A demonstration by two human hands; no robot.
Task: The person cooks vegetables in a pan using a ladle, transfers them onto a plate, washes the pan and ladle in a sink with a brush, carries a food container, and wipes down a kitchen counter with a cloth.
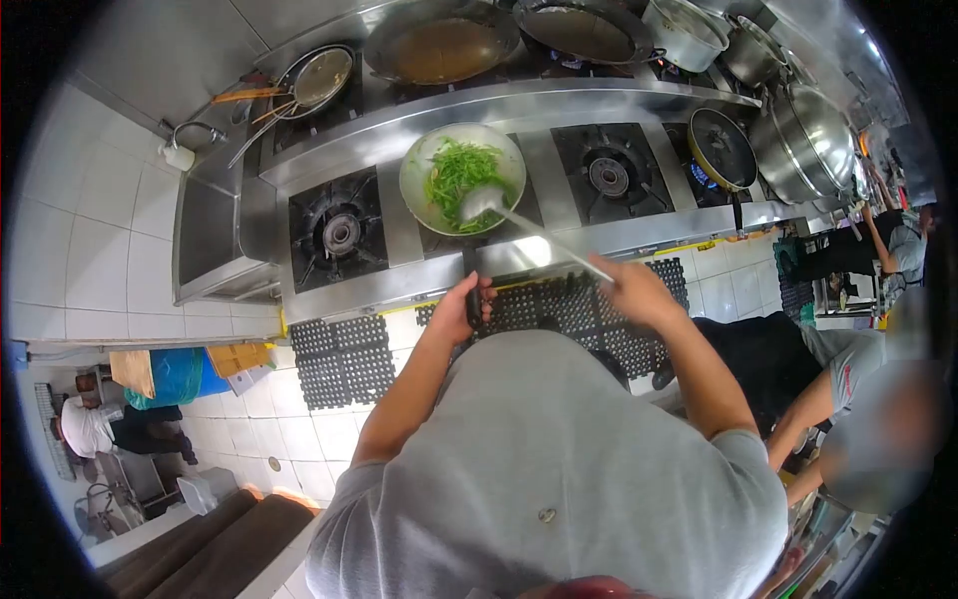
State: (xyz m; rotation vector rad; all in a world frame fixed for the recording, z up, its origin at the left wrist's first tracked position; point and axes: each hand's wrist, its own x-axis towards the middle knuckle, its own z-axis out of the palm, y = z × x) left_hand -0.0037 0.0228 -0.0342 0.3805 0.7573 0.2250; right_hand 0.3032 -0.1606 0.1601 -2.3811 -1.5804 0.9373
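A light-coloured round frying pan (411, 185) sits on the front row of the stove. Green vegetable strips (461, 168) are heaped inside it. My left hand (461, 306) is closed around the pan's black handle, which points toward my body. In my right hand (639, 292) is the end of a long-handled metal spoon (549, 240). Its broad head (483, 204) rests among the vegetables at the pan's near right side.
Bare burners (341, 233) flank the pan. To the right, a black frying pan (722, 150) stands over a blue flame, beside a large steel pot (798, 143). Large woks (442, 45) line the back shelf. A co-worker (848, 364) stands close on my right.
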